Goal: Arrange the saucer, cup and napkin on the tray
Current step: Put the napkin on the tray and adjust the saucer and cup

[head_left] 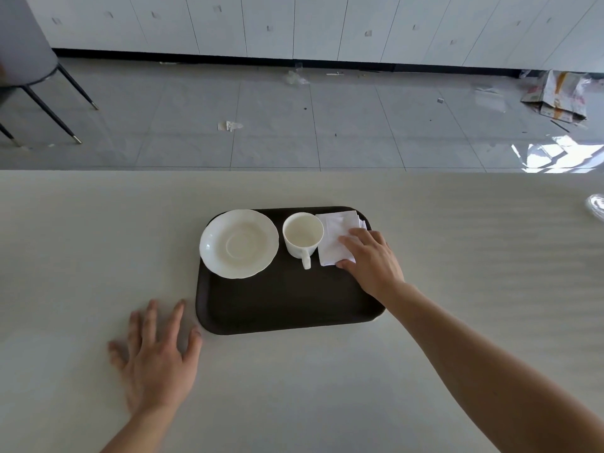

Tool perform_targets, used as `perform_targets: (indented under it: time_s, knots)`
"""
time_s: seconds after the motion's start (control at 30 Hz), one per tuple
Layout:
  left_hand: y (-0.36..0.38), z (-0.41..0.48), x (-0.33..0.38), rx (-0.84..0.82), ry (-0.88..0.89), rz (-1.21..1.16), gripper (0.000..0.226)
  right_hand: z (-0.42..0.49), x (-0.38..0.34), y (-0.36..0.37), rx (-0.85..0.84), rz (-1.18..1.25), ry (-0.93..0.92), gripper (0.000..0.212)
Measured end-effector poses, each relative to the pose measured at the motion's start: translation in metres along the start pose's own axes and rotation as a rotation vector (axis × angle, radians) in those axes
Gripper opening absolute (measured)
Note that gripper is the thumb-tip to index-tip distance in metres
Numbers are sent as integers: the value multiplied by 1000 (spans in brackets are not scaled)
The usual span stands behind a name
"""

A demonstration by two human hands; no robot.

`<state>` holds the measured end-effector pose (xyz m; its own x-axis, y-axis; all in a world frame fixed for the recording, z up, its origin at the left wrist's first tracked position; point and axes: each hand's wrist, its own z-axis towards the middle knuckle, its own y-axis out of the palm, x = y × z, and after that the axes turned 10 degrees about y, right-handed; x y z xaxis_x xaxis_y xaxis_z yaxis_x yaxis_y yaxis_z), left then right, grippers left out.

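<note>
A: We see all three things on the tray (pixel 287 305) already; the saucer (pixel 239 243) at far left, the cup (pixel 302 235) in the middle, the napkin (pixel 336 238) at far right; why do we think the right hand (pixel 372 256) is there?

B: We judge it is setting the napkin in place; the fingers lie on top of its near right part and the thumb is at its near edge, so it looks like a light pinch or press; we cannot tell which; the left hand (pixel 157 358) lies flat and spread on the table (pixel 98 240), just beside the near left corner of the tray, holding nothing; perhaps it only rests there.

A: And how do the things point?

B: The cup stands upright, its handle toward us, easy to take; the napkin is folded, its long axis running near to far, a little tilted, just beside the cup; the saucer overhangs the far left rim slightly; the tray has its long axis left to right; we think the arranging is nearly done.
</note>
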<state>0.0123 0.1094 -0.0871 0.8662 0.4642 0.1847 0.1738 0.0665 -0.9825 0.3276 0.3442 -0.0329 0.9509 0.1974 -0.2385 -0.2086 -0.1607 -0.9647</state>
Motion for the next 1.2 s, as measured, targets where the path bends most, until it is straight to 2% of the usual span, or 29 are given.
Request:
perform_targets:
  time_s: [0.1, 0.27, 0.4, 0.47, 0.53, 0.63, 0.73, 0.8, 0.9, 1.0, 1.07, 1.2]
  knots:
    - [-1, 0, 1, -6, -4, -2, 64, -1, 2, 1, -1, 16, 3, 46]
    - [-10, 0, 6, -48, 1, -33, 68, -4, 8, -2, -3, 25, 26, 64]
    - [-28, -2, 12, 17, -22, -216, 71, -8, 18, -2, 8, 31, 63, 57]
    - [-36, -10, 27, 156, 74, -248, 63, -9, 24, -2, 7, 29, 61, 51]
    - [-39, -21, 55, 304, 270, -259, 51, -9, 31, -4, 2, 41, 60, 47]
    - [-37, -33, 116, 363, 573, -337, 38, 0, 40, -9, -28, 52, 42, 48]
    - [-29, -31, 181, 292, 805, -365, 34, 16, 47, -13, -82, 15, -23, 53]
    - [-23, -20, 220, 177, 859, -305, 42, 25, 50, -14, -121, -35, -69, 57]
    - [-13, 5, 258, -57, 788, -184, 60, 33, 56, -12, -161, -133, -111, 60]
    - [-2, 30, 269, -244, 668, -34, 69, 40, 61, -12, -171, -266, -165, 55]
    - [5, 39, 265, -293, 621, 24, 68, 41, 61, -10, -158, -270, -172, 55]
    - [12, 41, 260, -313, 632, 70, 68, 38, 60, -8, -139, -93, -119, 63]
